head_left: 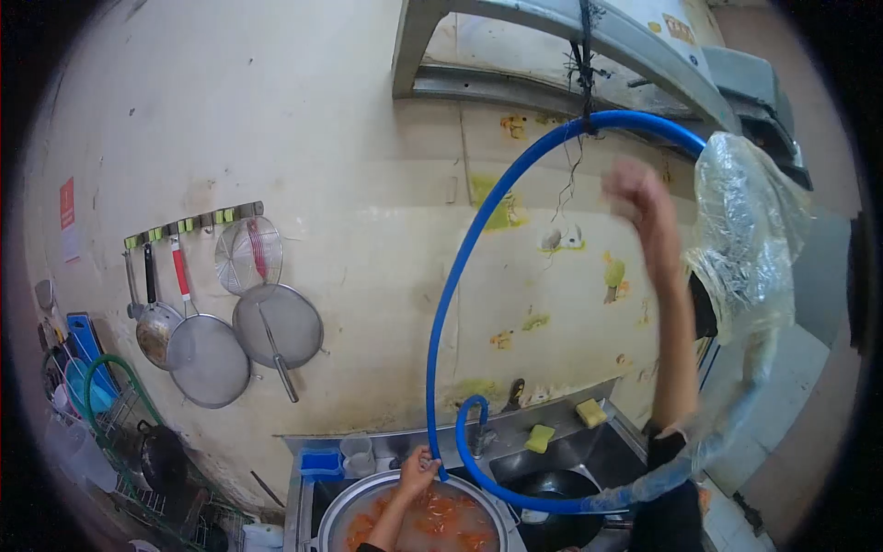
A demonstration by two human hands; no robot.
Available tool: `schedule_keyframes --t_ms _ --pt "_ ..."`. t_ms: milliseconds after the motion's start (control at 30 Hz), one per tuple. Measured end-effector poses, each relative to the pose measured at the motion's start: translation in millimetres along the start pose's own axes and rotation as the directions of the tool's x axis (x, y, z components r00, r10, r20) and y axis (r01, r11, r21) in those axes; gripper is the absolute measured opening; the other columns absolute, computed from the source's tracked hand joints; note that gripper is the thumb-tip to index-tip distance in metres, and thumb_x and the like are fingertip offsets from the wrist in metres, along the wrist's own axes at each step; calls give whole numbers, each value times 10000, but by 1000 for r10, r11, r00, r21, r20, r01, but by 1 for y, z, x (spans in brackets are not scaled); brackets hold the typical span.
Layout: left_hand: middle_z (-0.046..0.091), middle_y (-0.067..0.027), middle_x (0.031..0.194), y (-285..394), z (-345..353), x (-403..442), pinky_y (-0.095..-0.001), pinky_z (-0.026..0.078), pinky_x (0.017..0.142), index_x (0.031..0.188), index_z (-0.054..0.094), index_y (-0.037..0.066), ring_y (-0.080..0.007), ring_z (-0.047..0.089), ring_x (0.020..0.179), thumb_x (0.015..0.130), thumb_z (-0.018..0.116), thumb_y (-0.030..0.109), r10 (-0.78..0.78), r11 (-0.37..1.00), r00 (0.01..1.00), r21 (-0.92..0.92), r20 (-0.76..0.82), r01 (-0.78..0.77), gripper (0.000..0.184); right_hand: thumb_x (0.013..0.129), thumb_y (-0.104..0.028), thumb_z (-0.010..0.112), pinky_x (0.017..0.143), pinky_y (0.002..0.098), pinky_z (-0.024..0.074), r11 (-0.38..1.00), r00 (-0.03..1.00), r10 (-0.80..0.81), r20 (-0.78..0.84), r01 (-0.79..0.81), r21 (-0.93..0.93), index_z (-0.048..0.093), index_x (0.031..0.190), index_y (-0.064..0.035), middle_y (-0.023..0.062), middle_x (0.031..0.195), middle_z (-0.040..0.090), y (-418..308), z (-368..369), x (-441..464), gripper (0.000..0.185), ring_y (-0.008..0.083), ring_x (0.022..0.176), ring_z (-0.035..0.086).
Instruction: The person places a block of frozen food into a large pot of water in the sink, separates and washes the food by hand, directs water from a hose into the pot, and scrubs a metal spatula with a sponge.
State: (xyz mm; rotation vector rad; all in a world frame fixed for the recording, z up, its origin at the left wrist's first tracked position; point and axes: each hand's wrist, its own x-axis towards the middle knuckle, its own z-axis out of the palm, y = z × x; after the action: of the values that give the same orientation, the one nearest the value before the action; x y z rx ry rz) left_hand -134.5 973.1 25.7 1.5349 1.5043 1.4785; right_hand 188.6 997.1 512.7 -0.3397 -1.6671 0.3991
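Note:
My left hand [418, 473] is closed at the lower end of the blue hose [434, 359], just over the rim of a large metal pot [327, 515]. Orange pieces [441, 520] lie in cloudy water inside it. Raised high in front of the wall, my right hand [638, 195] is blurred by motion, its fingers too smeared to read. The hose loops up behind it to black ties on a metal shelf. Clear plastic wrap [745, 221] hangs to the right of my right arm. A second bend of blue hose [478, 474] curves beside the tap.
Strainers [209, 361] hang from a wall rack [193, 224] at left. A dish rack [133, 442] stands lower left. The sink [612, 455] holds a black wok [552, 488]; two sponges [540, 438] sit along its back edge. The metal shelf [552, 92] juts overhead. A blue container [321, 465] is behind the pot.

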Motion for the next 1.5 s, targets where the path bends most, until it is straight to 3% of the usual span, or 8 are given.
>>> schedule_keyframes --t_ms 133,267,367,600,767,1333,1433,1500 --pt "593 -65 794 1 -2 -3 -273 448 556 1014 514 38 -126 528 587 715 691 184 43 998 997 40 -61 -40 377 861 -463 399 886 312 373 988 966 129 223 -144 51 442 1225 -118 69 1187 515 -112 -1 66 503 164 1083 486" --pt "586 -59 760 4 -14 -9 -274 441 539 969 505 46 -134 532 576 717 685 173 81 988 993 142 -87 -68 335 756 -337 609 886 301 399 901 889 308 338 -159 -403 453 1207 -99 70 1210 473 -159 21 74 533 164 1097 471" --pt "574 -55 739 5 -22 -12 -276 427 519 936 493 51 -140 529 569 728 674 170 37 997 996 75 -87 -30 301 737 -227 627 862 297 426 691 913 155 378 174 -702 442 1184 -75 87 1110 498 -185 50 71 507 164 1055 480" --pt "557 -52 704 -5 -43 -13 -261 412 493 958 481 51 -127 518 547 743 662 166 153 988 979 48 -134 -147 303 818 -190 531 835 277 428 806 735 -36 677 422 -415 401 1208 -50 87 1104 514 -193 128 104 435 173 1033 502" --pt "551 -41 681 10 -53 -25 -265 421 514 1029 464 52 -128 532 572 763 644 154 207 978 942 34 -263 -205 336 746 -132 569 744 242 474 755 800 5 599 390 -527 481 1104 -15 92 994 572 -165 151 117 387 143 857 574" --pt "568 -65 764 -13 -3 -46 -295 462 519 1095 458 52 -146 561 597 803 595 125 -88 976 996 -196 17 90 331 843 -243 499 802 277 432 985 990 107 93 -119 128 402 1212 -36 87 1076 532 -69 30 -96 435 160 973 519" --pt "570 -51 793 -15 10 -43 -292 466 558 1090 464 45 -138 563 647 805 599 119 -20 992 1000 -121 8 21 324 860 -262 487 812 283 425 918 917 354 184 -378 119 388 1231 -40 86 1091 524 -15 38 -151 444 163 993 509" --pt "583 -40 823 -6 12 -42 -294 471 629 1100 463 46 -134 570 720 802 609 118 -87 988 988 -115 129 103 339 869 -345 476 771 280 421 756 695 649 311 -635 -158 491 1147 -41 74 999 571 27 43 -210 412 159 914 547"
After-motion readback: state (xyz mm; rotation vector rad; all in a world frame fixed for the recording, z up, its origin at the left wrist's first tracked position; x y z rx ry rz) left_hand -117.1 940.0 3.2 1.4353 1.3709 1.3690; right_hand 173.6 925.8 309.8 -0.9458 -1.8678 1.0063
